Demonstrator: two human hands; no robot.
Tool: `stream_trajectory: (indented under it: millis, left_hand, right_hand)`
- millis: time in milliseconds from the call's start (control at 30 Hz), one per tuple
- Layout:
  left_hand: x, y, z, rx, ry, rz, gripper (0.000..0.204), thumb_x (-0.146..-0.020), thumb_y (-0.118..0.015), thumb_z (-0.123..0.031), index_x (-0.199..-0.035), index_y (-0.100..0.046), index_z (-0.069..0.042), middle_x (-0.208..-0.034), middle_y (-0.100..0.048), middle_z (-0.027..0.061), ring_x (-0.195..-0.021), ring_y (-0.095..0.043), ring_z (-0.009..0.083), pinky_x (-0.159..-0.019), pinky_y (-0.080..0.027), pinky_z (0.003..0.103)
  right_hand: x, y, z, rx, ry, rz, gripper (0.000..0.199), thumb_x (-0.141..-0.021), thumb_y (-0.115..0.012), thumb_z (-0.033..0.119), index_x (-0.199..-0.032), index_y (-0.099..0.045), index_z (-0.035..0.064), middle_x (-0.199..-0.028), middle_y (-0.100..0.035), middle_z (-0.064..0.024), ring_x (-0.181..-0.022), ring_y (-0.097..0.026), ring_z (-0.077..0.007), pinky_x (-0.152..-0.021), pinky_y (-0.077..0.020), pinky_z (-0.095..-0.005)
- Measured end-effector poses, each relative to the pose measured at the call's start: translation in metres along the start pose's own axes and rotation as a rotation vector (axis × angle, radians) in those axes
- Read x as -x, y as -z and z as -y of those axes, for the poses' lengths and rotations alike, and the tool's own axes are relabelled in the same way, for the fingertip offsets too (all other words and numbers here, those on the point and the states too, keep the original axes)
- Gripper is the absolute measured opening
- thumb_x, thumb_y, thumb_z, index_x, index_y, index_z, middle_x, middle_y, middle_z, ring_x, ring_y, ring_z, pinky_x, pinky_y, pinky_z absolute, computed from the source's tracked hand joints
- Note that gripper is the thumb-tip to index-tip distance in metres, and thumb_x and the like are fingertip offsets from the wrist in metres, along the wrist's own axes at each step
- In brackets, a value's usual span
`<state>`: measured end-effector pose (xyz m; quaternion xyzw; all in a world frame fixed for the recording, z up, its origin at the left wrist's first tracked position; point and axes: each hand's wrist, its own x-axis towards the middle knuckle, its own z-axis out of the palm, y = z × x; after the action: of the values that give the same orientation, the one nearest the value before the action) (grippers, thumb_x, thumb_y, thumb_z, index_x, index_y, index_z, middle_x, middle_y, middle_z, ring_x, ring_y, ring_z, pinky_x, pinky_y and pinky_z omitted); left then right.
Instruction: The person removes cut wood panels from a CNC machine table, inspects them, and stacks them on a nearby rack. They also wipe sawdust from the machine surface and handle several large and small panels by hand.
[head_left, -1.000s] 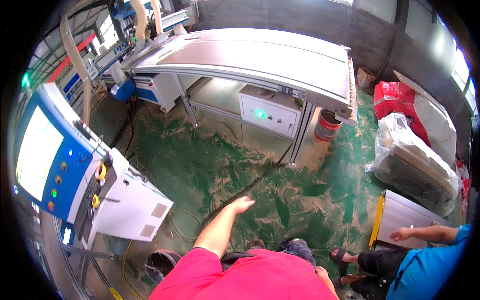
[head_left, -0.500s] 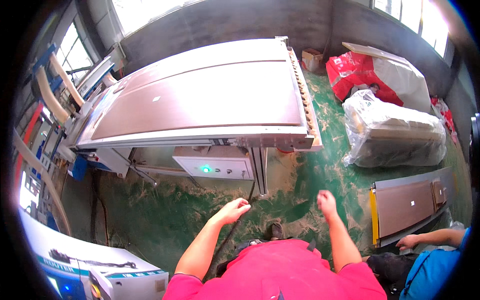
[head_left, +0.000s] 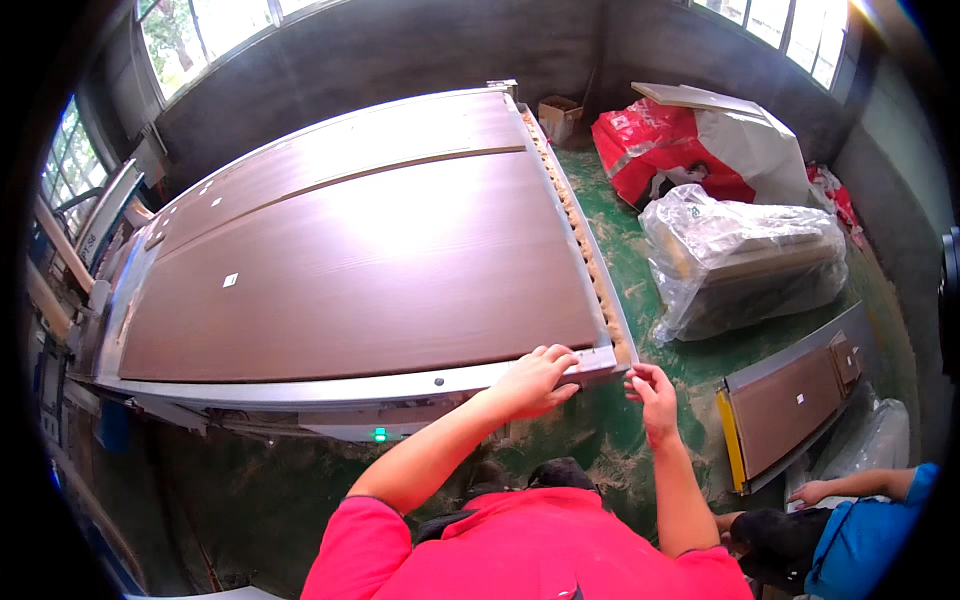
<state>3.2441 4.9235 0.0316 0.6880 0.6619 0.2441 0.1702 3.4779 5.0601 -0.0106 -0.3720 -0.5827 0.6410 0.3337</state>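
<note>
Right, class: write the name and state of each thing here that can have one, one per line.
Left hand: open, fingers at the near edge of the table
Right hand: fingers curled by the table's corner, grip unclear
Large brown board: flat on the table
Green light: lit
Cardboard box: open-topped
Clear plastic: loosely wrapped around a stack
Small brown board: label facing up
Red wrapping: crumpled

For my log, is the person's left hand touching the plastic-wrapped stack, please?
No, the left hand is at the near edge of the table.

Free air above brown panel (head_left: pixel 430 300); table corner (head_left: pixel 602 359) obstructs right hand (head_left: pixel 655 398) leftward.
</note>
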Motion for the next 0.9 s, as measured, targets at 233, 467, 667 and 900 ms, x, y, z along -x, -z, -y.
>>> stream_trajectory:
  millis: [233,467,667,900]
  left_hand:
    - [-0.101,-0.004,0.079,-0.269,-0.345,0.101,0.056,-0.084,-0.065,-0.038,-0.131,-0.056,-0.009,-0.142,-0.049,0.0155,-0.132,-0.044,0.0365,-0.11,-0.035,0.048]
    - [-0.15,-0.007,0.098,-0.197,-0.496,0.252,0.046,-0.076,-0.072,-0.042,-0.103,-0.063,-0.005,-0.118,-0.06,0.0181,-0.127,-0.049,0.0359,-0.113,-0.03,0.048]
    - [-0.167,-0.01,0.101,-0.222,-0.603,0.139,0.022,-0.076,-0.066,-0.029,-0.085,-0.065,-0.009,-0.094,-0.063,0.0079,-0.099,-0.059,0.024,-0.1,-0.038,0.043]
    - [-0.184,-0.009,0.099,-0.295,-0.691,0.082,0.023,-0.079,-0.06,-0.03,-0.084,-0.067,-0.01,-0.093,-0.065,0.0077,-0.105,-0.056,0.0258,-0.096,-0.037,0.049]
  right_hand:
    - [-0.027,-0.01,0.008,-0.009,-0.025,-0.182,0.023,-0.094,-0.055,0.006,-0.116,-0.061,0.0003,-0.102,-0.066,-0.007,-0.09,-0.063,-0.015,-0.077,-0.0514,-0.0274]
    - [-0.084,-0.017,-0.007,-0.009,0.001,-0.246,0.023,-0.093,-0.054,0.003,-0.115,-0.059,0.0,-0.101,-0.062,-0.0058,-0.088,-0.059,-0.013,-0.078,-0.0496,-0.0262]
    - [-0.152,-0.039,-0.002,-0.005,-0.031,-0.114,0.02,-0.093,-0.054,0.003,-0.112,-0.058,-0.0002,-0.099,-0.061,-0.0061,-0.088,-0.058,-0.0125,-0.078,-0.0492,-0.0259]
    - [-0.202,-0.07,0.006,-0.237,-0.351,0.112,0.029,-0.098,-0.05,0.011,-0.124,-0.049,-0.0011,-0.104,-0.061,-0.0111,-0.09,-0.061,-0.0172,-0.08,-0.0502,-0.0284]
